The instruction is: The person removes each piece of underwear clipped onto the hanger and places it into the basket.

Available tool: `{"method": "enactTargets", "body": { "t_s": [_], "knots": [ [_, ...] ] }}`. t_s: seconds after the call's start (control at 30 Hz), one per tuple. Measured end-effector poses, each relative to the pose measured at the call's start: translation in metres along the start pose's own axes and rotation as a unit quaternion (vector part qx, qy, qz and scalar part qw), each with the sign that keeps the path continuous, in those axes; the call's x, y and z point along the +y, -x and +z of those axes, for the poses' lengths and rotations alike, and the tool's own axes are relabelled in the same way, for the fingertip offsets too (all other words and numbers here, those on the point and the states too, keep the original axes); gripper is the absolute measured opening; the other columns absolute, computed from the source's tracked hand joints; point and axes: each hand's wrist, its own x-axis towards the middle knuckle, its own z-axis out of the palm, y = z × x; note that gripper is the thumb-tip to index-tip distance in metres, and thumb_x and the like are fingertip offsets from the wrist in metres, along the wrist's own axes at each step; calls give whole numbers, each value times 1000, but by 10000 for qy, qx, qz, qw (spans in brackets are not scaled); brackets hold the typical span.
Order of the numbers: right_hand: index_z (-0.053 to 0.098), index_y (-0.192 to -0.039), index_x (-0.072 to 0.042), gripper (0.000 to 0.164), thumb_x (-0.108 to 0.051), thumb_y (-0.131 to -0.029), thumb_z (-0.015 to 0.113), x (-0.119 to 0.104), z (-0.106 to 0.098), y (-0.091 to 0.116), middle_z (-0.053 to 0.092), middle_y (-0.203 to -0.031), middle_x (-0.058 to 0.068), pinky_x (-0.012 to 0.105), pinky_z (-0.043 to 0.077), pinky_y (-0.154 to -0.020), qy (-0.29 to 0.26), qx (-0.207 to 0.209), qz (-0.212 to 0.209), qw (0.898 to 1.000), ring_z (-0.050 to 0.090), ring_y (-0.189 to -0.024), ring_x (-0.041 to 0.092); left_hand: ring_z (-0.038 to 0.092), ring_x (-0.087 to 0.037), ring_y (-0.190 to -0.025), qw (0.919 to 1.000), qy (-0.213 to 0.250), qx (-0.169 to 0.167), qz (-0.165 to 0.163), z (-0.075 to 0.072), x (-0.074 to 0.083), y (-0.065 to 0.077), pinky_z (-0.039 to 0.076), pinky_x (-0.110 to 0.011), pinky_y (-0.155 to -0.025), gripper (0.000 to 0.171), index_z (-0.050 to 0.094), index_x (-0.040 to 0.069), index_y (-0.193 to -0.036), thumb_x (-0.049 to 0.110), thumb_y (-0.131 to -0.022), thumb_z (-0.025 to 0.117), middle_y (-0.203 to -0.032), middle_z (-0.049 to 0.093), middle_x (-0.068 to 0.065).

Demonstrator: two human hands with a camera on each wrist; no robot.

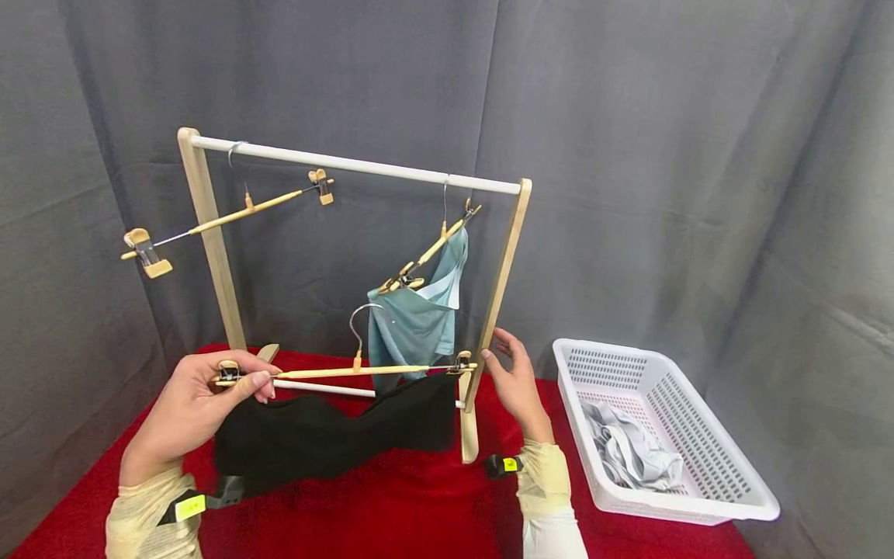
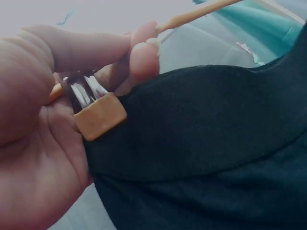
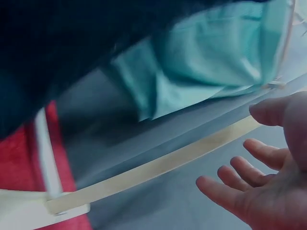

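My left hand [image 1: 185,404] grips the left end of a wooden clip hanger [image 1: 391,370], thumb and fingers on its bar beside the clip. From the hanger's two clips hangs a black garment [image 1: 335,439]; the left clip [image 2: 100,117] bites its broad top band in the left wrist view. The metal hook [image 1: 358,326] points up, free of the rack's rail. Near the rack's right post [image 1: 504,268], my right hand [image 1: 517,388] holds nothing, its fingers spread and slightly bent. In the right wrist view the fingers [image 3: 220,189] of that hand lie apart beside the post.
A wooden rack with a white rail [image 1: 349,164] stands on the red cloth [image 1: 391,505]. On the rail hang a bare clip hanger [image 1: 254,208] and another carrying a light blue garment [image 1: 412,326]. At right, a white basket [image 1: 726,458] holds a grey garment [image 1: 632,450].
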Motion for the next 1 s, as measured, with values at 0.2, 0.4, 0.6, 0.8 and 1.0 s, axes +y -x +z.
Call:
{"method": "enactTargets", "body": {
  "t_s": [0.2, 0.4, 0.6, 0.8, 1.0],
  "knots": [
    [48, -147, -5, 46, -11, -102, 59, -35, -19, 10, 46, -150, 17, 60, 41, -109, -305, 172, -462, 9983, 49, -136, 36, 70, -15, -73, 9997, 220, 97, 88, 9, 1, -4, 56, -19, -75, 19, 72, -5, -103, -15, -89, 66, -84, 73, -3],
    [54, -142, -7, 38, -11, -104, 55, -71, -33, 25, 56, -141, 11, 35, 46, -108, -577, 236, -1100, 9920, 54, -130, 27, 71, -16, -73, 9994, 308, 84, 164, 15, 1, -9, 57, -19, -79, 20, 73, -3, -104, -15, -89, 66, -83, 73, -4],
    [54, -143, -5, 40, -5, -103, 54, -93, -38, 38, 55, -142, 15, 21, 42, -109, -785, -235, -1769, 9808, 53, -130, 33, 70, -16, -73, 9988, 439, 93, 212, 19, 2, -13, 58, -22, -73, 18, 73, -1, -101, -14, -90, 66, -83, 73, -6],
    [55, -144, -6, 43, -4, -100, 59, -98, -41, 45, 60, -137, 18, 24, 48, -103, -780, -805, -1710, 9789, 61, -124, 27, 71, -15, -74, 9986, 467, 110, 244, 24, 5, -15, 58, -22, -73, 16, 72, -2, -100, -13, -91, 65, -83, 73, -4],
    [66, -128, -2, 29, -2, -100, 61, -97, -41, 44, 67, -118, 19, 22, 53, -94, -662, -761, -1797, 9785, 67, -104, 25, 71, -15, -75, 9982, 571, 65, 192, 28, 8, -16, 59, -23, -74, 16, 71, -2, -101, -12, -91, 65, -85, 74, -5]
  ]
}}
